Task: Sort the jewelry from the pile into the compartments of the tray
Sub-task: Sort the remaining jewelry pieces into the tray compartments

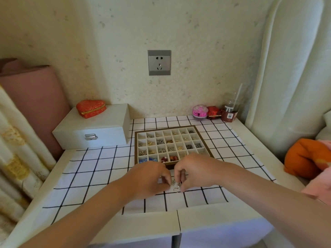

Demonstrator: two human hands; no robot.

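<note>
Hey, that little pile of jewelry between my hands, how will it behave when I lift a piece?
Probably very light: the pile is small, thin metal bits. Its hooked wires look likely to snag, so neighbours may lift along. Loose pieces could slide on the checked cloth.

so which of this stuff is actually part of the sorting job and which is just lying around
Part of the job: jewelry pile, compartment tray, left hand and right hand pinching at the pile.
Just lying about: white box, red heart case, pink pot, small red box, plastic cup, wall socket, orange cushion.
</note>
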